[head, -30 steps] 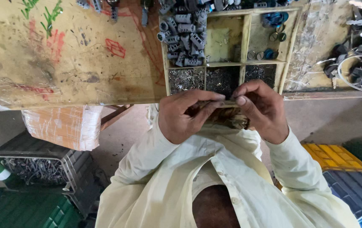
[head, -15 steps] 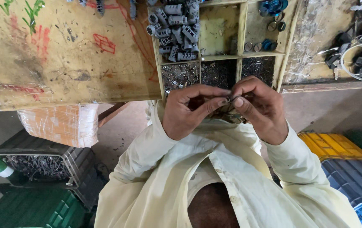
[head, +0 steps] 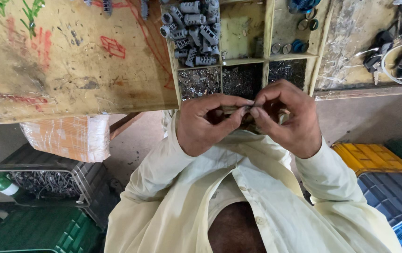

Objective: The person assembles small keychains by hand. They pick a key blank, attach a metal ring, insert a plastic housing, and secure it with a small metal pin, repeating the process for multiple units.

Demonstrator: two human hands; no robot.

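The left hand (head: 210, 122) and right hand (head: 285, 117) have drawn closer, fingertips pinched together on a small stiff, light metal part (head: 250, 104), best gripped by its ends.

Pinched small part (head: 252, 104) mostly hidden

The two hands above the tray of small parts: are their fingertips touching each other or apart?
Touching. The head view shows the left hand and right hand meeting fingertip to fingertip, no gap visible, near the compartment tray.
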